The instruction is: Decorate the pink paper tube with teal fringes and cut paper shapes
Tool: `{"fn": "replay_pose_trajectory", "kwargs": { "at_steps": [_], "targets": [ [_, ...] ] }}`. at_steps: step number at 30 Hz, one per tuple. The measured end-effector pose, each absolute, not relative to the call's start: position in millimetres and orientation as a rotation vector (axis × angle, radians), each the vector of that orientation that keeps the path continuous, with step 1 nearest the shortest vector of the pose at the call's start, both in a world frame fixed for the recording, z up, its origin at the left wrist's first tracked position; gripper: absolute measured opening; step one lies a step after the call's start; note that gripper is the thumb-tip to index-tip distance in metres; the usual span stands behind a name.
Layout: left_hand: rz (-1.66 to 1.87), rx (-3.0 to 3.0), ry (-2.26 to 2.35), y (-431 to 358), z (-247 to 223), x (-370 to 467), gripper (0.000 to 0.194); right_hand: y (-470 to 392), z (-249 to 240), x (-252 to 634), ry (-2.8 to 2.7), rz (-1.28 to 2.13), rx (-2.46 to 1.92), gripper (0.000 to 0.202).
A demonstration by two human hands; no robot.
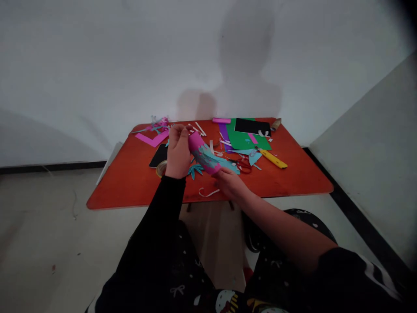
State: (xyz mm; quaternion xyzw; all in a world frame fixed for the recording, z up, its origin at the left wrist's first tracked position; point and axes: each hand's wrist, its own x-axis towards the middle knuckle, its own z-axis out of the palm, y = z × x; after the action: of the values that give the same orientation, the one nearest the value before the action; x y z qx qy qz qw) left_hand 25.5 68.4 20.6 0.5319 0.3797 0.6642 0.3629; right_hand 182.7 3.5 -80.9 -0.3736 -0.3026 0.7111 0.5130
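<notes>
Both hands hold a pink paper piece with light-blue cut paper on it [206, 157], tilted above the table. My left hand [177, 152] is closed at its upper left end. At the lower right end, the fingers of my right hand [230, 181] pinch the edge; some fingertips are hidden behind the paper. Beneath the piece lie a light-blue fringed paper cutting [196, 170] and red-handled scissors [245, 165], partly covered by light-blue paper. A roll of tape [160, 168] sits beside my left wrist, near a dark phone-like slab [158, 156].
The red table [120, 184] stands against a white wall. On its right lie a yellow utility knife [274, 159], green paper [239, 140] and a black sheet [250, 126]. Pink paper [153, 141] and tangled scraps [159, 124] lie at the left. A white strip [209, 194] is near the front edge.
</notes>
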Motion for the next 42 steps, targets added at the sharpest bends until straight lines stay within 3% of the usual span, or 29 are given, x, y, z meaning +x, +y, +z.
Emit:
{"fn": "replay_pose_trajectory", "kwargs": {
  "at_steps": [7, 12, 23, 30, 35, 42],
  "targets": [
    [1.604, 1.271, 0.778, 62.5, 45.2, 34.2, 0.014, 4.2, -78.1, 186.9, -0.646, 1.894, -0.799, 0.034],
    [1.537, 1.306, 0.759, 61.2, 65.4, 33.3, 0.011, 2.8, -74.1, 184.8, -0.716, 1.907, -0.828, 0.043],
    [1.626, 1.755, 0.936, 57.8, 86.0, 20.5, 0.011, 2.8, -80.9, 186.6, -0.832, 1.712, -1.006, 0.04],
    [1.674, 1.76, 0.883, 57.9, 86.7, 19.1, 0.007, -1.1, -77.3, 194.4, -0.906, 1.599, -1.082, 0.029],
    [1.671, 1.781, 0.888, 53.7, 89.0, 21.6, 0.005, -4.1, -73.3, 202.1, -1.006, 1.519, -1.098, 0.032],
    [1.643, 1.688, 1.004, 72.7, 62.9, 25.7, 0.003, 8.3, -65.6, 231.9, -1.372, 1.274, -1.224, 0.024]
  ]
}}
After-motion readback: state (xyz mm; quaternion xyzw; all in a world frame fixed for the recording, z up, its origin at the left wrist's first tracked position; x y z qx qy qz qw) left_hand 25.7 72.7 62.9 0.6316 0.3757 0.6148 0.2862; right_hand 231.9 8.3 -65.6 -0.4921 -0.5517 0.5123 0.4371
